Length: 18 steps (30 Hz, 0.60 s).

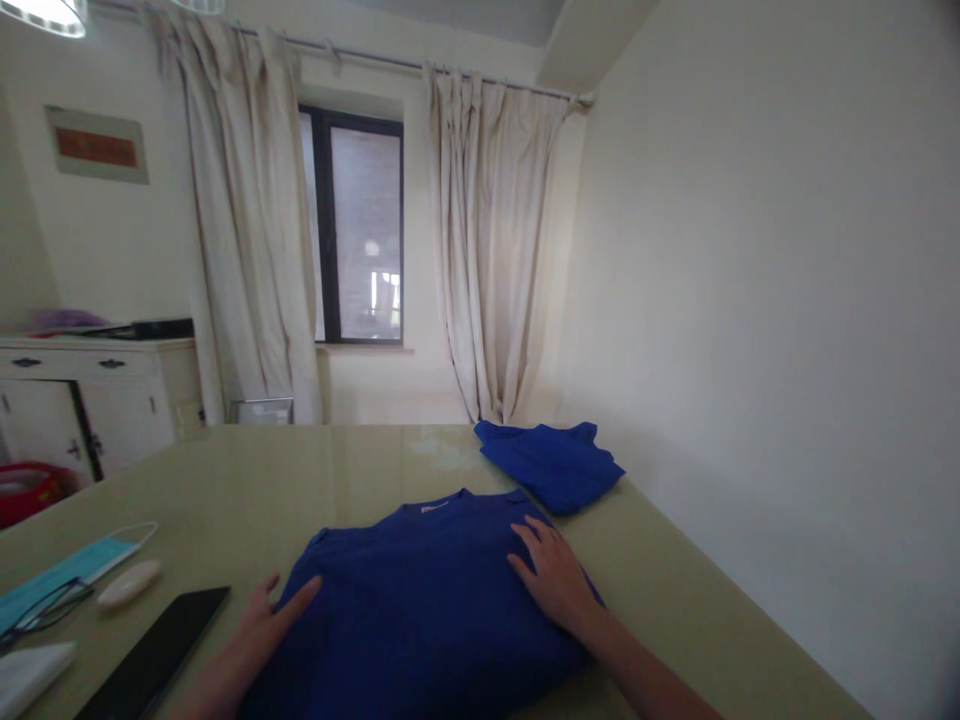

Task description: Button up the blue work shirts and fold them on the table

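A dark blue shirt (420,600) lies spread on the table in front of me, its neckline with a small pale label facing away. My right hand (551,575) rests flat on its right side with the fingers apart. At the left edge of the shirt is my left hand (262,625), thumb over the fabric and fingers spread. Neither hand grips the cloth. Beyond the shirt, near the table's right edge, lies a second piece of blue clothing (555,465), loosely folded.
On the left of the glossy table (300,470) are a black phone-like slab (157,655), a white computer mouse (129,584), glasses (56,605), a light blue face mask (82,567) and a white object (34,680). A wall (787,350) runs along the right side.
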Tool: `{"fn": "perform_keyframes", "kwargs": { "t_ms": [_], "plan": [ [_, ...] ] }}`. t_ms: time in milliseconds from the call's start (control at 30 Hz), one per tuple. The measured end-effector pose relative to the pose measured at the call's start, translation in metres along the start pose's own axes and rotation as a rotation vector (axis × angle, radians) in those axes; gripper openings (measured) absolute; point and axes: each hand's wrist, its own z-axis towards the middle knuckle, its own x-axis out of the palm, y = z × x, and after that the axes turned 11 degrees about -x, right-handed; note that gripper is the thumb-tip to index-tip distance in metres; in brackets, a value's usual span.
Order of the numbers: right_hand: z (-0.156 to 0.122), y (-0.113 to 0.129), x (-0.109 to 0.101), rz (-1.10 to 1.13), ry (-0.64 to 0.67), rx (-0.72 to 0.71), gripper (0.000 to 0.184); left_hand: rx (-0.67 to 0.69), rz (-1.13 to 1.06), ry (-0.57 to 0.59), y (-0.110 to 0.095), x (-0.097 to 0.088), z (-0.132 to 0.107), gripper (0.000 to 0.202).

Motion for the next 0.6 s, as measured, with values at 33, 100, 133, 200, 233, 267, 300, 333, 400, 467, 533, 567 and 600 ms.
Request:
{"fn": "perform_keyframes", "kwargs": {
  "t_ms": [33, 100, 133, 200, 233, 267, 300, 333, 400, 467, 533, 567, 600],
  "plan": [
    [0.005, 0.007, -0.001, 0.013, 0.020, -0.036, 0.051, -0.064, -0.045, 0.032, -0.010, -0.001, 0.001, 0.096],
    [0.020, 0.021, -0.001, 0.026, 0.050, -0.092, 0.051, -0.102, -0.068, 0.041, -0.031, 0.001, 0.005, 0.095],
    [0.030, 0.026, 0.000, 0.019, 0.062, -0.111, 0.050, -0.071, -0.050, 0.017, -0.040, 0.003, 0.007, 0.094],
    [0.050, 0.030, 0.003, -0.014, 0.079, -0.126, 0.047, 0.063, 0.019, -0.030, -0.053, 0.008, 0.011, 0.089],
    [0.061, 0.030, 0.005, -0.035, 0.084, -0.125, 0.046, 0.151, 0.063, -0.038, -0.056, 0.010, 0.013, 0.082],
    [0.072, 0.028, 0.007, -0.055, 0.087, -0.118, 0.047, 0.243, 0.116, -0.037, -0.057, 0.012, 0.014, 0.073],
    [0.081, 0.024, 0.008, -0.072, 0.093, -0.109, 0.050, 0.323, 0.177, -0.036, -0.057, 0.013, 0.015, 0.063],
    [0.090, 0.020, 0.010, -0.085, 0.101, -0.101, 0.053, 0.386, 0.242, -0.046, -0.056, 0.014, 0.016, 0.056],
    [0.103, 0.010, 0.012, -0.107, 0.132, -0.091, 0.059, 0.466, 0.349, -0.094, -0.050, 0.016, 0.018, 0.050],
    [0.111, 0.002, 0.013, -0.124, 0.173, -0.091, 0.057, 0.509, 0.380, -0.123, -0.042, 0.016, 0.019, 0.055],
    [0.115, -0.004, 0.011, -0.136, 0.199, -0.096, 0.046, 0.551, 0.351, -0.107, -0.032, 0.015, 0.019, 0.058],
    [0.117, -0.007, 0.010, -0.140, 0.202, -0.100, 0.038, 0.567, 0.333, -0.096, -0.028, 0.013, 0.019, 0.058],
    [0.118, -0.009, 0.007, -0.144, 0.196, -0.103, 0.031, 0.577, 0.318, -0.094, -0.023, 0.011, 0.019, 0.058]
  ]
}}
